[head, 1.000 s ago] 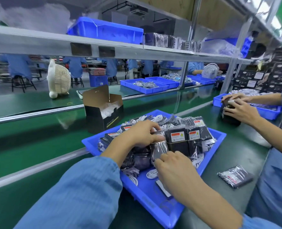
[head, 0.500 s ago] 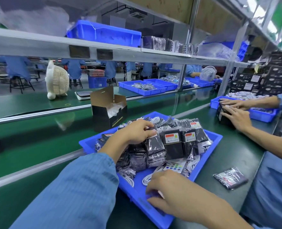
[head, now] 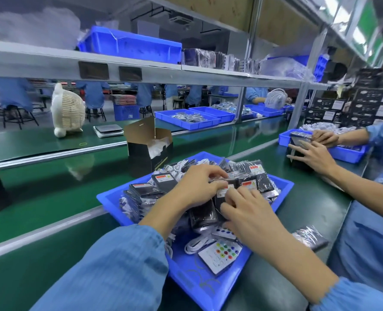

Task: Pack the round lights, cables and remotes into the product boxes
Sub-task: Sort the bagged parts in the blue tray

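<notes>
1. The blue tray (head: 282, 187) sits on the green bench (head: 40, 198) directly in front of the person, near its front edge, so both hands reach it without stretching
2. It is heaped with black bagged packs (head: 163, 179), white cables (head: 195, 244) and a white remote (head: 219, 254) with coloured buttons lying at the tray's near end; these are the task's small parts, not yet boxed
3. The left hand (head: 197, 187) lies over the middle of the heap with its fingers curled round the top of a black pack, seemingly steadying the stack
4. The right hand (head: 246, 209) meets it from the near side, fingers bent and pinching at the label of the same pack (head: 222, 191), likely to pull one out
5. An open product box (head: 148, 151) stands on the bench just beyond the tray's far corner, flap raised and white wrapping inside, ready to be filled
6. Compared with half a second ago, the right hand has risen from the tray's near rim up into the heap beside the left hand, and the remote it covered is now uncovered
7. A loose bagged pack (head: 309, 236) lies on the bench right of the tray, as before
8. A second person's hands (head: 314, 156) work at another tray (head: 347, 153) toward the bench's right end
</notes>
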`<move>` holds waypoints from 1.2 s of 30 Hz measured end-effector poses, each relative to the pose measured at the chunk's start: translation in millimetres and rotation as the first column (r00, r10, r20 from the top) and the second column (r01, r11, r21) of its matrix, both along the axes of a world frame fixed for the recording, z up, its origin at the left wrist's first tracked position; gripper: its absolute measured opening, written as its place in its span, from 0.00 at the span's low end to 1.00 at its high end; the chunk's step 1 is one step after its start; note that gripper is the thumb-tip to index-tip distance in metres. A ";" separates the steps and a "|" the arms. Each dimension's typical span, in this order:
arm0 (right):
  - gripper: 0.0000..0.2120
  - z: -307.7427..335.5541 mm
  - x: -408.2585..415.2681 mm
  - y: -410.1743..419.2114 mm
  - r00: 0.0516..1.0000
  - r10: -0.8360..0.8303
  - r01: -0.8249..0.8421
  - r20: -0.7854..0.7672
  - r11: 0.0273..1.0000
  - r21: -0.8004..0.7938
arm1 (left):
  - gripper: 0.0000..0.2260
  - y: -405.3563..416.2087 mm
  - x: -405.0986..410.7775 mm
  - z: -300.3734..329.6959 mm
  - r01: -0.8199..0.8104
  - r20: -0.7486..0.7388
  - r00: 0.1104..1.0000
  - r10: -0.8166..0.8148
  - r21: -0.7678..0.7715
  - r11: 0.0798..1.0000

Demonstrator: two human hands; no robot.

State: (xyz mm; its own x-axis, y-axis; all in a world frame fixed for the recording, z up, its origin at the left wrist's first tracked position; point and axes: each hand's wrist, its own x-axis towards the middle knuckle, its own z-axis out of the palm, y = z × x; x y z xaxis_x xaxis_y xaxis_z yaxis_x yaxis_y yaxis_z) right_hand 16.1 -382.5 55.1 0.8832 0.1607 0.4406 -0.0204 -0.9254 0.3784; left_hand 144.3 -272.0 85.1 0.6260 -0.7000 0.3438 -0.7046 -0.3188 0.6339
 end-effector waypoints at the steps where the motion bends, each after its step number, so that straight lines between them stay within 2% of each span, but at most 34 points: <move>1: 0.15 -4.6 1.0 1.2 1.000 0.020 -0.020 0.006 1.000 -0.014 | 0.09 -1.3 1.2 -2.3 -0.017 -0.012 1.000 0.017 0.005 1.000; 5: 0.16 -2.2 -1.2 8.4 0.998 0.055 -0.056 0.017 0.997 0.049 | 0.07 -9.3 10.4 -1.0 -0.045 -0.090 0.995 0.045 0.003 0.999; 9: 0.12 -3.6 -13.5 15.2 0.997 0.068 -0.060 -0.028 0.975 0.214 | 0.10 -22.0 20.9 -1.0 -0.129 -0.025 0.991 0.130 0.034 0.991; 11: 0.09 -5.8 -21.4 17.3 0.991 0.071 -0.032 -0.110 0.947 0.318 | 0.12 -27.5 24.4 -6.5 -0.186 0.031 0.982 0.184 0.075 0.980; 13: 0.11 -11.1 -30.9 18.6 0.984 0.084 -0.017 -0.159 0.924 0.382 | 0.13 -31.6 27.1 -12.3 -0.225 0.053 0.974 0.220 0.102 0.969; 15: 0.14 -10.3 -32.2 21.5 0.990 0.113 -0.074 -0.084 0.926 0.369 | 0.13 -34.0 30.5 -13.4 -0.239 0.029 0.971 0.237 0.097 0.966; 16: 0.14 -7.8 -32.3 23.7 0.986 0.134 -0.080 -0.104 0.909 0.409 | 0.13 -34.3 32.0 -13.5 -0.235 0.020 0.972 0.234 0.098 0.967; 18: 0.12 -6.8 -31.8 21.9 0.931 0.262 -0.060 -0.255 0.797 0.601 | 0.14 -32.8 32.6 -14.7 -0.209 0.016 0.978 0.209 0.073 0.975; 19: 0.11 -4.3 -30.5 16.7 0.914 0.298 -0.048 -0.275 0.752 0.658 | 0.14 -30.2 31.4 -14.5 -0.196 0.015 0.981 0.196 0.032 0.980; 20: 0.09 0.6 -29.3 7.7 0.942 0.279 -0.073 -0.187 0.714 0.697 | 0.13 -26.8 28.6 -13.4 -0.179 0.018 0.984 0.180 -0.034 0.983; 21: 0.06 2.9 -26.9 -6.9 0.976 0.218 -0.142 -0.021 0.702 0.698 | 0.13 -22.4 24.1 -11.5 -0.156 0.041 0.986 0.162 -0.122 0.980; 22: 0.06 7.8 -22.9 -21.9 0.985 0.119 -0.171 0.124 0.755 0.633 | 0.13 -18.8 18.0 -8.3 -0.124 0.081 0.986 0.144 -0.208 0.970; 23: 0.10 14.7 -18.8 -34.9 0.987 0.027 -0.110 0.156 0.829 0.548 | 0.14 -16.8 11.3 -5.0 -0.091 0.129 0.983 0.130 -0.272 0.958; 25: 0.18 18.5 -6.6 -56.8 0.996 -0.091 0.082 0.001 0.901 0.427 | 0.17 -21.2 -3.1 0.5 -0.010 0.165 0.984 0.067 -0.321 0.947; 27: 0.21 17.2 1.6 -63.5 0.984 -0.111 0.152 -0.141 0.934 0.323 | 0.13 -35.1 -14.9 2.6 0.063 0.150 0.988 -0.028 -0.228 0.972; 30: 0.23 12.3 -0.9 -59.4 0.992 -0.086 0.098 -0.088 0.987 0.131 | 0.12 -56.6 -16.7 -2.5 -0.011 0.237 0.972 -0.012 0.098 0.995; 33: 0.21 4.5 -5.6 -55.5 1.000 0.028 -0.028 0.002 0.989 0.143 | 0.13 -64.8 -7.0 -5.9 -0.143 0.257 0.962 0.089 0.199 0.970; 36: 0.18 3.0 -7.7 -55.3 0.995 0.097 -0.096 0.007 0.975 0.200 | 0.12 -70.5 6.0 -1.1 -0.152 0.199 0.975 0.099 0.268 0.951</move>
State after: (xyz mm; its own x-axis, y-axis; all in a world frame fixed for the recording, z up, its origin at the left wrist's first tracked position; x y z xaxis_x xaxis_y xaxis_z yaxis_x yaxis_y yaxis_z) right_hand 8.4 -437.8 58.1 0.8689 0.1544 0.4704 0.0735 -0.9798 0.1858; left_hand 150.2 -342.5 84.0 0.6604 -0.7039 0.2614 -0.7419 -0.5580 0.3717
